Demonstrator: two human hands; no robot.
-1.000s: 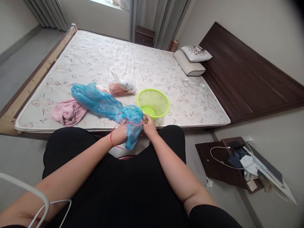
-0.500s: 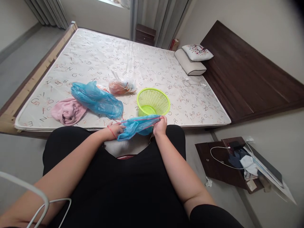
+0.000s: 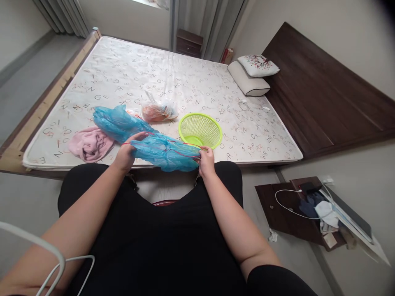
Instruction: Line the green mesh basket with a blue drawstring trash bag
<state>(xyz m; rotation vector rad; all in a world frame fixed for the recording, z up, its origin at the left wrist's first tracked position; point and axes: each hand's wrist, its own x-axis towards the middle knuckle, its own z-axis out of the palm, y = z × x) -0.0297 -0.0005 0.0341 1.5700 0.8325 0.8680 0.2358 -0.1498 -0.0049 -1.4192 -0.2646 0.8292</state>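
Two hands, one blue plastic bag (image 3: 165, 151) with red drawstring (image 3: 182, 153), held stretched over the near edge of a mattress (image 3: 185, 78).

Mattress, letter-printed: bears a second blue bag (image 3: 119, 122), pink cloth (image 3: 89, 143), green basket (image 3: 200, 130), clear bag of orange contents (image 3: 158, 112), all beyond the held bag. Risk, as judged: thin film pulled taut between two grips may tear, or the red drawstring may snag or slip out of its hem. Left hand (image 3: 128, 148): fingers curled closed over the bag's left end, string running at the knuckles. Right hand (image 3: 206, 159): pinched closed on the right end, just beside the basket. Hands well apart.
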